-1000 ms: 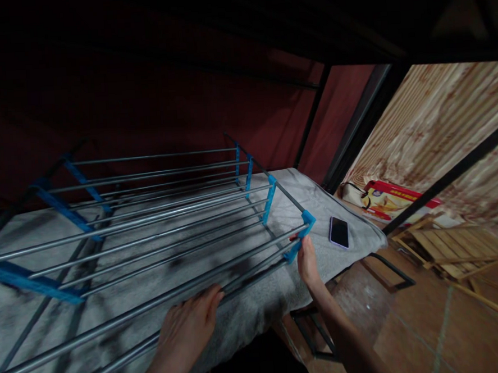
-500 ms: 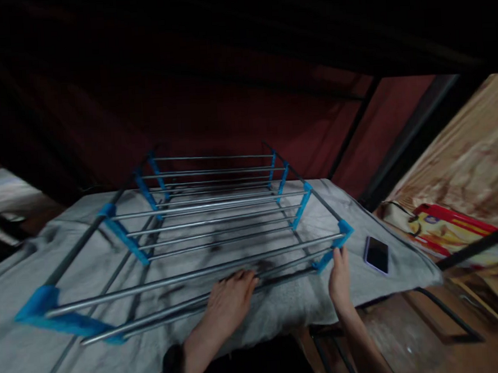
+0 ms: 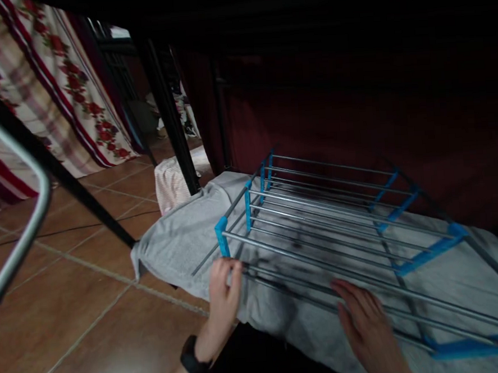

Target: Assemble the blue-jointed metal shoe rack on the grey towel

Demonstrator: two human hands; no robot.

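Hands have traded ends of the rack (image 3: pixel 339 220): our left hand (image 3: pixel 223 286), at 7 o'clock, now curls its fingers around the near rod by the blue corner clip (image 3: pixel 222 236), where half a second ago it pressed mid-rod. Our right hand (image 3: pixel 367 323), at 5 o'clock, lies open and flat across the near rods, off its far-right corner. Rack itself still lies flat on the grey cloth (image 3: pixel 184 235), running toward 2 o'clock, so we judge this a regrip.

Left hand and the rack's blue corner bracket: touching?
Cannot tell. In the head view the left hand curls around the rack rods just below the blue corner bracket; any gap is too dim to see.
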